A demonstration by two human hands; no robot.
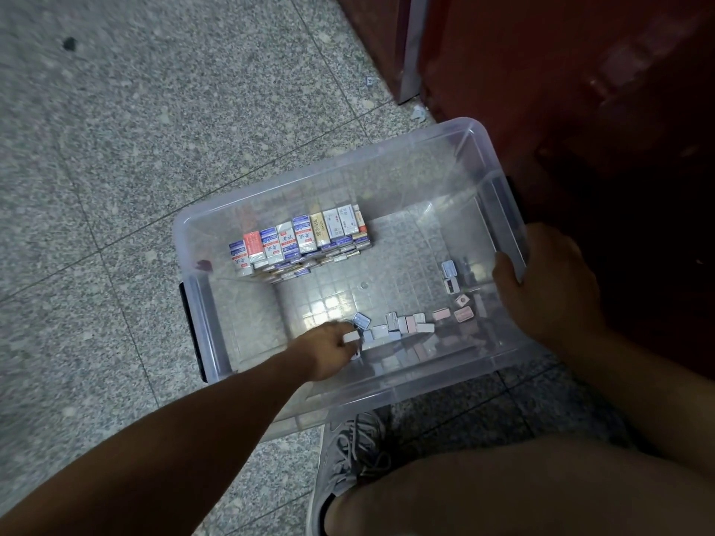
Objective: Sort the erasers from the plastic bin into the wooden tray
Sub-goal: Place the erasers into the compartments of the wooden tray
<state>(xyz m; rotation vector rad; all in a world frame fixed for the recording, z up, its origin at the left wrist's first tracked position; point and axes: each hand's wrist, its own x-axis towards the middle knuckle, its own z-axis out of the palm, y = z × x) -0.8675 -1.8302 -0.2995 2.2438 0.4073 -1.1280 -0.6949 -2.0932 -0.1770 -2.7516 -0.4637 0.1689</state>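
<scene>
While the left hand (329,352) reaches down inside the bin (309,176), its fingers are curled and seem to pinch one pale eraser (350,336) at the very tips. The frame is blurred there, so how much of it they cover I can't tell. Risks:

- Shallow tip pinch: eraser likely slips on the lift and drops back among the loose erasers (406,324) just right of the fingertips.
- Those lie touching each other close to the knuckles, so a sloppy withdraw drags or scatters them.
- Right hand (549,284) clamps the bin's right rim, fingers outside, thumb over the edge. The bin looks tipped; more tilt and the stacked packs (301,237), well beyond the fingers, could slide or topple.
- Wooden tray isn't in view, so the carry starts blind.
</scene>
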